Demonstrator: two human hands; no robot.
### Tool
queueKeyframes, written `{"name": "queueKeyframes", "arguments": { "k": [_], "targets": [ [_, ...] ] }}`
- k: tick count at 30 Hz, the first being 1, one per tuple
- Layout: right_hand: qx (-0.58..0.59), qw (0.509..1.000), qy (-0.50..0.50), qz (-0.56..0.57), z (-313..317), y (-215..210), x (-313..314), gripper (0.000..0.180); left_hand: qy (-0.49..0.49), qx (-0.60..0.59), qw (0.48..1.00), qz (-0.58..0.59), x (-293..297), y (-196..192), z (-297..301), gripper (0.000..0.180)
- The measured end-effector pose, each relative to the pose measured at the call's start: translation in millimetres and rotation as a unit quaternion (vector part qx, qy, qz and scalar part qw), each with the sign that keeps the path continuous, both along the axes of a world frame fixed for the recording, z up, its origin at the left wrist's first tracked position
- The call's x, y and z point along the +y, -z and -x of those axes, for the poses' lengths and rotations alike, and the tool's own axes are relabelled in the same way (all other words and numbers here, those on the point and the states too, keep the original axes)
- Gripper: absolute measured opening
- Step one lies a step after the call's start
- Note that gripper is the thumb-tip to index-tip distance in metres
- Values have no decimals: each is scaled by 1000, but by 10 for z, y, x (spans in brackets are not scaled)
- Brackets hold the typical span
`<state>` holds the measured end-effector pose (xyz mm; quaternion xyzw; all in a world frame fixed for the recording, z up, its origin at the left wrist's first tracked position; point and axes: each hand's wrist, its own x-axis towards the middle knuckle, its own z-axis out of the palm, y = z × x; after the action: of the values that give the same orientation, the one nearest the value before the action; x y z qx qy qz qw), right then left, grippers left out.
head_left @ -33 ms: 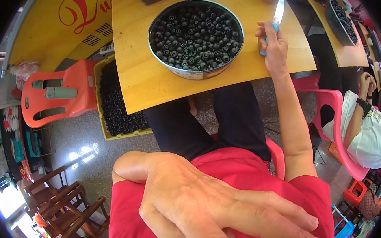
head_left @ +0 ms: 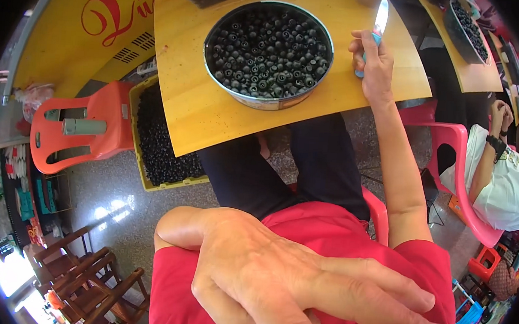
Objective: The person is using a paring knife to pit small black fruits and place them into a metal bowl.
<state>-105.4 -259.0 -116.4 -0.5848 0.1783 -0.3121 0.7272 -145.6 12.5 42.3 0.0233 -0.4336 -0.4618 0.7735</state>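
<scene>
Yellow wood is stretching out in front of the seated person in the red shirt (head_left: 322,217), and on that table (head_left: 181,78) a wide round basin (head_left: 272,104) is sitting, crowded with dark round pieces (head_left: 267,54). Just beside it, near the table's right edge, the right hand (head_left: 375,68) is holding a knife (head_left: 381,17), fingers closing snugly around the pale blue handle, bright blade pointing away from the person's body and touching none of the pieces.

Hardly anything is changing: compared with the instant before, both hands, the knife and the basin are keeping their places, the whole scene only slipping very slightly. To my eye, that is meaning a pause, with no cutting going on.

Closer in, the left hand (head_left: 258,270) is hanging well apart from the basin, in front of the shirt, its back showing and its longer fingers reaching loosely sideways. Its palm is hiding, so I'm not able to tell whether it is gripping anything.

Down by the table's left side, a yellow crate (head_left: 176,184) is holding more dark pieces (head_left: 165,137), next to an orange chair (head_left: 116,116).
</scene>
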Motion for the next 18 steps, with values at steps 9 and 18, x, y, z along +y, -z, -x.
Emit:
{"name": "queueKeyframes", "arguments": {
  "k": [9, 18],
  "targets": [
    [15, 1000, 15, 13, 69, -3, -28, 26, 117, 2, 992, 46, -127, -231, -519, 37],
    [24, 1000, 17, 3, 27, -13, -31, 26, 90, 93, 984, 120, -130, -193, -746, 23]
  ]
}}
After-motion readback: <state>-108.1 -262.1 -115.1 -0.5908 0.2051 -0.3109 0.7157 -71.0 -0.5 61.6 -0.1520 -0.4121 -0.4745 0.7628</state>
